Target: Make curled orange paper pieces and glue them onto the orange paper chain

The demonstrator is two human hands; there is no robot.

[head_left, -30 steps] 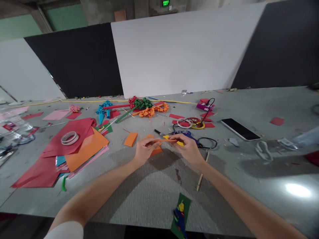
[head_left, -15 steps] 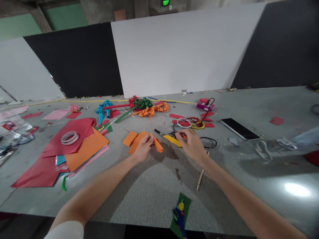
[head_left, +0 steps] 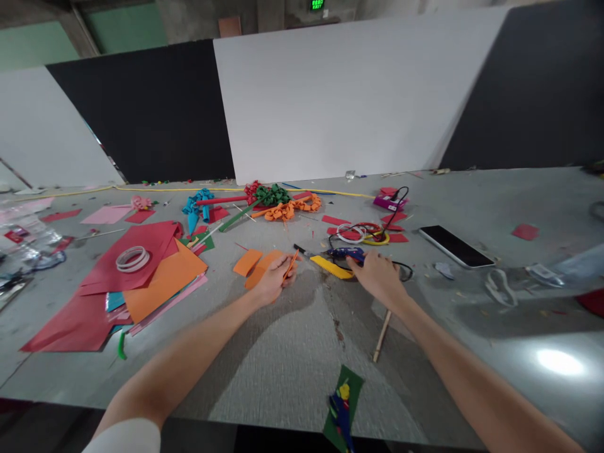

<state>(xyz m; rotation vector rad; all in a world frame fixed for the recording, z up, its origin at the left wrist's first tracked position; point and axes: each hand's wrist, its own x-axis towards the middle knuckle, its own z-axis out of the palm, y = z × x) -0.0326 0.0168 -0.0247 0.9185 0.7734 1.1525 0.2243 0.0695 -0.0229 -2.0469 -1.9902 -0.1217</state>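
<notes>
My left hand (head_left: 276, 279) is closed on a small folded piece of orange paper (head_left: 291, 262), pinched upright between thumb and fingers. Flat orange paper pieces (head_left: 247, 263) lie just left of that hand. My right hand (head_left: 379, 274) has its fingers curled over the rear of a blue glue gun (head_left: 348, 253), which lies on the table with its nozzle to the left. The palm and some fingertips are hidden. Beside the nozzle is a yellow strip with a toothed edge (head_left: 332, 267), and a thin black-handled tool (head_left: 300, 250) is at its far end.
Paper sheets (head_left: 163, 270) are piled at left with tape rolls (head_left: 133, 259) on top. Paper flowers (head_left: 274, 196) lie at the back. A phone (head_left: 455, 246), cable coils (head_left: 352, 233) and a plastic bottle (head_left: 570, 261) are at right. A wooden stick (head_left: 382, 336) and green card (head_left: 343, 409) lie nearer.
My right hand has shifted slightly right and lowered onto the glue gun, showing more of its blue body. My left hand has turned the orange paper piece so its narrow edge faces me.
</notes>
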